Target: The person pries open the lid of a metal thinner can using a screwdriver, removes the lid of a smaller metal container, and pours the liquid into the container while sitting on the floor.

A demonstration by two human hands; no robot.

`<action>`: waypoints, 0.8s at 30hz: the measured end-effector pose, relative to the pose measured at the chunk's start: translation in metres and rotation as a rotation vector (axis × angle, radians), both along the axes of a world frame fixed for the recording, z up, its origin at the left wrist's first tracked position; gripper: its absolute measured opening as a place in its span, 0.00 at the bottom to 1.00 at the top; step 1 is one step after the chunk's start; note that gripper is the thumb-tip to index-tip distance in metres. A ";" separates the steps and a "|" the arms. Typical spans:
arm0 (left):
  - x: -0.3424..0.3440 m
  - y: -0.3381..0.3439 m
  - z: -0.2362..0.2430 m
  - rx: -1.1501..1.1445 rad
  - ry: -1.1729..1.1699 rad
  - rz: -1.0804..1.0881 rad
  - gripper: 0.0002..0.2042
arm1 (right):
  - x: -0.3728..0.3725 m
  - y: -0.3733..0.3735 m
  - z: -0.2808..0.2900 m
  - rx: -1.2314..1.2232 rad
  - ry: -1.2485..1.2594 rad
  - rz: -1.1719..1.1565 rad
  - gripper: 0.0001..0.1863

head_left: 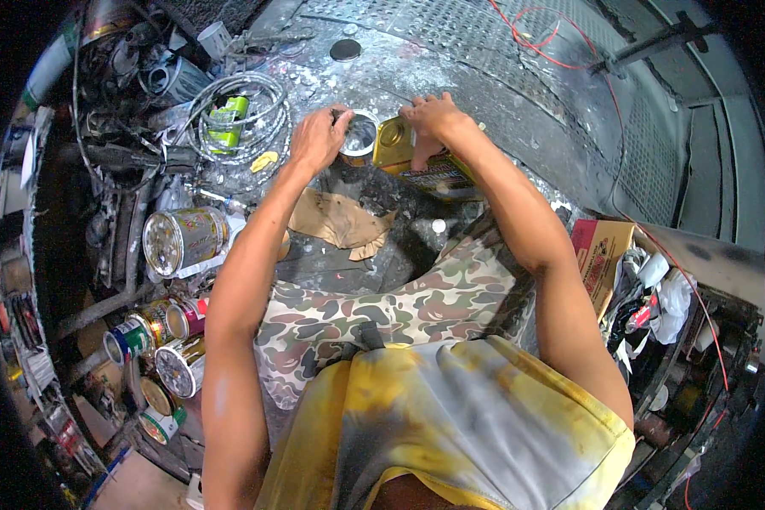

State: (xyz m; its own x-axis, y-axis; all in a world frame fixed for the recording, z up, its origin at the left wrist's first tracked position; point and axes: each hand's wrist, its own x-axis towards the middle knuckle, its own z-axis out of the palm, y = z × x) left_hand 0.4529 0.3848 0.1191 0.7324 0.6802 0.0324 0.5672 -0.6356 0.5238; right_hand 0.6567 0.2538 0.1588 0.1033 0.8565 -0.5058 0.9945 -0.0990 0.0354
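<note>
My left hand [319,140] grips the left rim of a small open round can [362,142] with a silvery inside. Beside it a rectangular yellow tin [388,155] with a round cap is held tilted by my right hand [433,127], fingers over its upper edge. The tin's mouth end is close to the round can; I cannot tell whether anything flows between them. A torn piece of brown paper [340,221] and a small white cap [439,226] lie nearer me. A dark round lid [346,50] lies beyond the can.
Coiled hose [234,83] circles a green container [228,123] at upper left. Several paint cans [183,240] and cluttered metal parts line the left. A cardboard box [597,255] with plastic bags [674,297] stands right. A red hose [569,59] runs along the perforated metal surface.
</note>
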 end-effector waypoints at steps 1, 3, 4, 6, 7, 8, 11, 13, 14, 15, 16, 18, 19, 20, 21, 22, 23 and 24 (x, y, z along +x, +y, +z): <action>0.003 -0.009 0.013 0.007 -0.009 0.006 0.22 | 0.003 -0.002 -0.003 0.001 0.012 -0.010 0.63; 0.006 -0.012 0.022 0.007 0.031 0.021 0.21 | 0.007 -0.003 -0.009 0.012 0.037 -0.020 0.64; 0.005 -0.009 0.022 0.000 0.079 0.031 0.20 | 0.009 -0.001 -0.013 0.011 0.031 -0.018 0.64; 0.003 -0.007 0.017 -0.001 0.044 0.014 0.19 | 0.013 0.004 -0.022 0.014 0.018 -0.012 0.64; 0.002 -0.009 0.011 0.006 -0.040 -0.013 0.19 | 0.013 0.004 -0.025 0.019 0.011 -0.009 0.64; 0.001 -0.008 0.007 0.013 -0.123 -0.040 0.18 | 0.014 0.005 -0.029 0.032 0.004 -0.004 0.64; -0.002 -0.011 0.015 0.043 -0.068 -0.025 0.19 | 0.015 0.003 -0.040 0.059 -0.013 0.004 0.64; -0.001 -0.005 0.015 -0.018 0.027 0.003 0.19 | 0.018 0.005 -0.049 0.048 -0.028 0.017 0.64; -0.002 -0.003 0.015 -0.049 0.076 0.019 0.19 | 0.020 0.010 -0.052 0.026 -0.037 0.027 0.64; 0.000 -0.004 0.011 -0.058 0.020 -0.005 0.19 | 0.027 0.011 -0.061 0.024 -0.029 0.015 0.64; 0.004 -0.006 0.008 -0.066 -0.037 -0.031 0.19 | 0.033 0.012 -0.068 0.022 -0.022 0.001 0.64; 0.006 -0.008 0.005 -0.017 -0.108 -0.059 0.19 | 0.039 0.010 -0.080 0.066 0.031 -0.054 0.65; 0.006 -0.008 0.005 0.042 -0.122 -0.062 0.19 | 0.040 0.010 -0.083 0.070 0.030 -0.055 0.65; 0.007 -0.009 0.006 0.099 -0.136 -0.068 0.19 | 0.042 0.008 -0.085 0.078 0.031 -0.056 0.65; 0.005 -0.010 0.011 0.058 -0.052 -0.043 0.19 | 0.038 0.009 -0.083 0.081 0.031 -0.046 0.65; 0.005 -0.009 0.017 0.016 0.032 -0.019 0.19 | 0.035 0.009 -0.081 0.079 0.027 -0.041 0.65; 0.006 -0.010 0.023 -0.026 0.115 0.003 0.19 | 0.032 0.008 -0.079 0.078 0.023 -0.033 0.65; 0.002 -0.007 0.021 -0.086 0.097 -0.004 0.19 | 0.027 0.010 -0.073 0.084 0.022 -0.023 0.64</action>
